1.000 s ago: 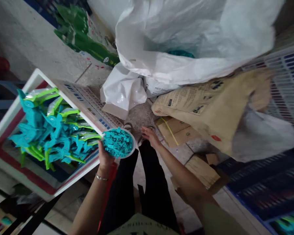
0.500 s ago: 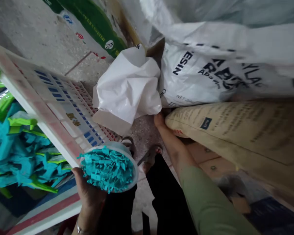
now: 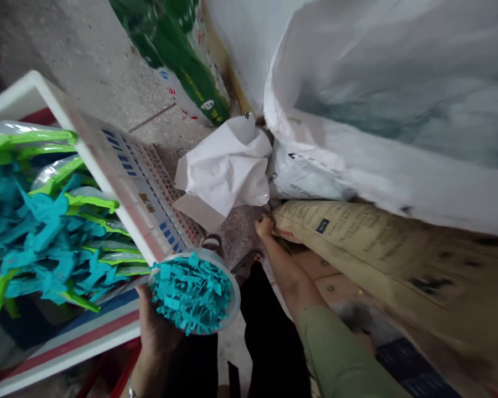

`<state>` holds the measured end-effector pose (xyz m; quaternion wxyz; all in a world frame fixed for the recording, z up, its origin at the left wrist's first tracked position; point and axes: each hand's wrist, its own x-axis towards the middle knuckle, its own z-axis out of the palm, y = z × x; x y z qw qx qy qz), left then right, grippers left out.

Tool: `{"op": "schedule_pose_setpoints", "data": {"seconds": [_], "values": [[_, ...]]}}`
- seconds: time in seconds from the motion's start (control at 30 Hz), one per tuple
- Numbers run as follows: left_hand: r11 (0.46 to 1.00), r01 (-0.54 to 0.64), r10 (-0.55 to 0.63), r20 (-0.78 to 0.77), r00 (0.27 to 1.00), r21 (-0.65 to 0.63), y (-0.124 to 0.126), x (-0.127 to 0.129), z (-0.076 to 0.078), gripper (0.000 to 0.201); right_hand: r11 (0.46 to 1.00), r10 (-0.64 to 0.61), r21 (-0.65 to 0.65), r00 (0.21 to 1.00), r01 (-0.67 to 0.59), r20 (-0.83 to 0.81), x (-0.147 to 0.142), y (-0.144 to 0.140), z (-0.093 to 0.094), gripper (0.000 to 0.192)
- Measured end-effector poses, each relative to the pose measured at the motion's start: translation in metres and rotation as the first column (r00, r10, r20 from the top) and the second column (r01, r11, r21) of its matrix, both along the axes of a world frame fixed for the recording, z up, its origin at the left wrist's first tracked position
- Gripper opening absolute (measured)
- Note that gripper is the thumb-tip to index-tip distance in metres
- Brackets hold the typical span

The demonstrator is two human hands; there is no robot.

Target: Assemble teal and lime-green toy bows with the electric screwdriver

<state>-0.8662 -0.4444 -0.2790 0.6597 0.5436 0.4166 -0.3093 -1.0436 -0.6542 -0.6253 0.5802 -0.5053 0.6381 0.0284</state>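
In my left hand (image 3: 160, 326) is a translucent plastic tub (image 3: 234, 296), tilted toward me and heaped with small teal plastic pieces (image 3: 193, 293). The thumb presses its side and the other fingers are hidden beneath. My right hand (image 3: 265, 225) reaches low, its fingers curled by the end of a brown paper sack (image 3: 348, 237). What it grips, if anything, is too small and dim to make out. Just beyond lies a crumpled white bag (image 3: 228, 166) with a cardboard-coloured flap.
On the left, a white plastic basket (image 3: 108, 188) holds teal and lime-green plastic parts (image 3: 53, 232). A green-and-white bag (image 3: 186, 72) lies behind. A large open white sack (image 3: 398, 160) fills the upper right. My feet stand on the speckled floor (image 3: 244, 221).
The view has shifted, so more of the basket and the open white sack shows. My right hand now shows more fully beside the brown sack. The tub stays in my left hand.
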Motion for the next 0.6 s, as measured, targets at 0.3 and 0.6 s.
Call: {"op": "schedule_pose_setpoints", "data": {"seconds": [0.3, 0.6], "values": [[0.988, -0.136, 0.143, -0.085, 0.986, 0.076, 0.004, 0.040, 0.177, 0.048, 0.873, 0.171, 0.463, 0.985, -0.155, 0.008, 0.026, 0.091, 0.247, 0.038], [0.987, -0.076, 0.069, 0.051, 0.996, 0.139, 0.033, 0.089, 0.218, 0.064, 0.898, 0.238, 0.356, 0.966, -0.259, 0.103, 0.124, 0.068, 0.278, 0.036]]}}
